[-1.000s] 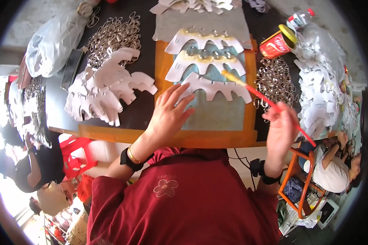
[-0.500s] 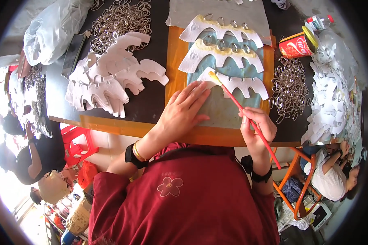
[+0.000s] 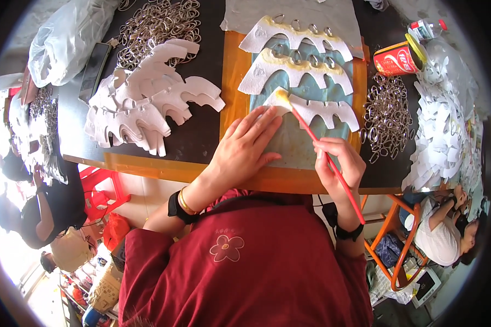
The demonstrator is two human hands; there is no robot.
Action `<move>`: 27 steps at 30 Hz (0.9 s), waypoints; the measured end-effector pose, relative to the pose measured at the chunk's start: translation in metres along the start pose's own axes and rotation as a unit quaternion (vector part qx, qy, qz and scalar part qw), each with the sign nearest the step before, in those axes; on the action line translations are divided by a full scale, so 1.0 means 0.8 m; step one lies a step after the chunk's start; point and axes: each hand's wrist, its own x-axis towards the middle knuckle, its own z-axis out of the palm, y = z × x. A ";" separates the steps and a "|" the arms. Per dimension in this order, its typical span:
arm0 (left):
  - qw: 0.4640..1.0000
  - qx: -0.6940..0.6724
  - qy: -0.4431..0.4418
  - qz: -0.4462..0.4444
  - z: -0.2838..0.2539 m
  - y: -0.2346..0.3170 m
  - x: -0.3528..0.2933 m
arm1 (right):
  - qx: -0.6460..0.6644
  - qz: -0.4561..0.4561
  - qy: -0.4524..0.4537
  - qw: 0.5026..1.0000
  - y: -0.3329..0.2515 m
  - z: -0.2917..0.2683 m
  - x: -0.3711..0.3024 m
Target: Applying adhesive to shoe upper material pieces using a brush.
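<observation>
My left hand (image 3: 245,144) lies flat, fingers stretched, holding down the left end of a white scalloped cutout (image 3: 328,111) on a blue-green sheet (image 3: 305,150). In my right hand (image 3: 341,163), a thin brush with a red handle (image 3: 305,125) is pinched, its tip at that cutout. Yellowish glue-like wet stuff (image 3: 281,95) coats the cutout's upper left part. Beyond it lie two similar white cutouts, a middle one (image 3: 256,77) and a far one (image 3: 259,41), both yellowed along the upper edge, with metal rings (image 3: 313,29) along that edge.
Stacked white cutouts (image 3: 128,122) and a heap of metal rings (image 3: 158,30) lie left, near a phone (image 3: 95,71) and plastic bag (image 3: 73,38). On the right are more rings (image 3: 387,120), a red can (image 3: 394,59) and white scraps (image 3: 439,136). Other people sit at both sides.
The brush tip has moved slightly down and right over the cutout, and my right hand has shifted a little left. More yellow shows on the cutout's end. My left hand stays put.
</observation>
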 end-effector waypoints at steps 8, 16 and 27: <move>1.000 -0.025 0.009 -0.004 0.001 0.000 0.000 | 0.074 0.058 0.005 0.996 0.006 0.002 -0.002; 1.000 -0.005 0.007 -0.004 0.001 0.000 -0.001 | 0.156 0.115 -0.002 0.981 0.007 -0.007 -0.005; 0.997 -0.068 -0.005 -0.019 -0.057 -0.010 0.007 | 0.426 0.322 0.111 0.838 0.029 -0.028 0.004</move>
